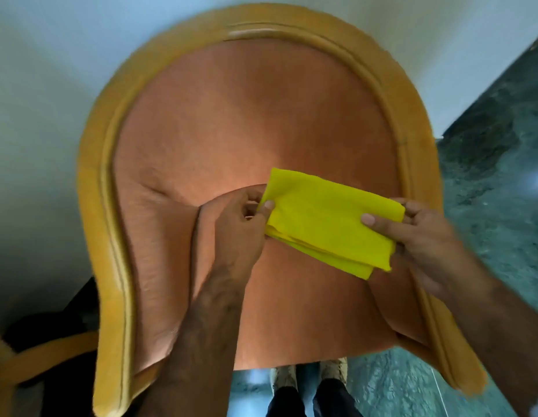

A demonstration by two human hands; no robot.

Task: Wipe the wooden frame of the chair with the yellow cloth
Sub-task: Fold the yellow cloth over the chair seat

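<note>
A folded yellow cloth is held in the air over the orange upholstered seat of the chair. My left hand pinches its left edge between thumb and fingers. My right hand grips its right end, thumb on top. The light wooden frame curves around the seat and back in an arch, from the near left, over the top, down to the near right. The cloth touches no part of the frame.
A white wall stands behind and left of the chair. Dark green marble floor lies to the right. My two shoes show below the seat's front edge. Part of another wooden chair sits at the lower left.
</note>
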